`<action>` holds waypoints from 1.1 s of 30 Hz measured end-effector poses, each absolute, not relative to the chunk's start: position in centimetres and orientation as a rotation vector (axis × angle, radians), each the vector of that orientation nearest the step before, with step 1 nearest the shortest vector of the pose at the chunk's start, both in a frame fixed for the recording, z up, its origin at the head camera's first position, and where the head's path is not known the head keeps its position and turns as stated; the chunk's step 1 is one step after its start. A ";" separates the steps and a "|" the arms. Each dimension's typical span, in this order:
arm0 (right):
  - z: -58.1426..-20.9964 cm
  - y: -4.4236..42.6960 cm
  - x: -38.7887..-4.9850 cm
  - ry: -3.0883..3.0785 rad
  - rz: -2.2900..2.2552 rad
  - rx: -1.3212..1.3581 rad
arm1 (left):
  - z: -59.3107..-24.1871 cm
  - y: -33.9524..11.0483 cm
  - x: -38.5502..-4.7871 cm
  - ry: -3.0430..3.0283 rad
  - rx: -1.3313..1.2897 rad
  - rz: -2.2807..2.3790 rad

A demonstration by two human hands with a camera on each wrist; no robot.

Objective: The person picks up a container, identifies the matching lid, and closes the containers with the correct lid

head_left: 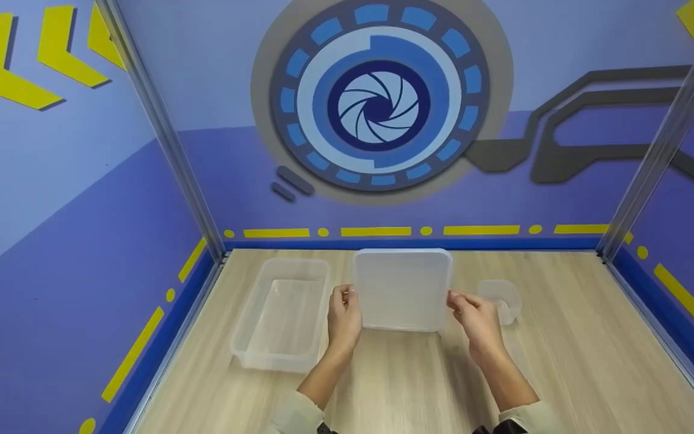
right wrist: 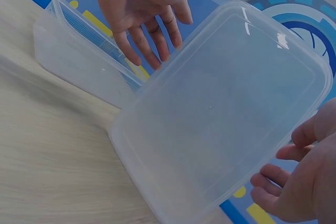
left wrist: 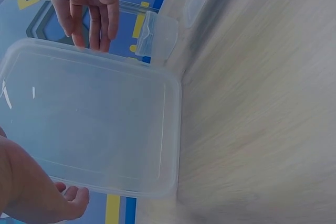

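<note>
A translucent rectangular plastic lid (head_left: 404, 289) with rounded corners stands tilted up above the tabletop, its broad face towards me. My left hand (head_left: 344, 316) holds its left edge by the fingertips. On the opposite edge, my right hand (head_left: 483, 322) holds the lid between thumb and fingers. Both wrist views show the fingertips at the lid's rims, partly hidden there. Left of the lid sits a larger clear open container (head_left: 244, 346). A small clear container (head_left: 506, 301) stands just beyond the right hand, which partly covers it.
A wood-grain table (head_left: 395, 392) lies under everything. Blue printed panels (head_left: 220, 181) enclose it at the back and sides, with metal posts (head_left: 166, 135) at the corners. The left wrist view also shows a flat translucent piece (left wrist: 196, 2) on the table.
</note>
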State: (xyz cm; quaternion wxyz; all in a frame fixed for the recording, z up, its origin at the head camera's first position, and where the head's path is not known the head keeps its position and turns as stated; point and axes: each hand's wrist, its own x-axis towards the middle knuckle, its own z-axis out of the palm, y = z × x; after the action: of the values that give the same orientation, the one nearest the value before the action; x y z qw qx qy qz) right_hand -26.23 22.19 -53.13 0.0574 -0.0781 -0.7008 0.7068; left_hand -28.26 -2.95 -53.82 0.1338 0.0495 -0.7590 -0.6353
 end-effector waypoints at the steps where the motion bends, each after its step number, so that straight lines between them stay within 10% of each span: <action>1: -53.2 22.2 -26.2 -2.126 2.134 -0.237 | -53.8 -3.0 -28.3 -2.200 0.145 -1.842; 33: -53.2 22.1 -26.3 -2.140 2.108 -0.343 | -53.5 -3.8 -28.3 -2.243 0.159 -1.929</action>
State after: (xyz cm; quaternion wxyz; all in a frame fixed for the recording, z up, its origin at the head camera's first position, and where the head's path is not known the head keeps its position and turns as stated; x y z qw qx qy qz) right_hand -26.33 22.13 -53.23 0.0592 -0.1134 -0.7066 0.6960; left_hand -28.31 -3.84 -53.54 0.0894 0.0536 -0.7541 -0.6485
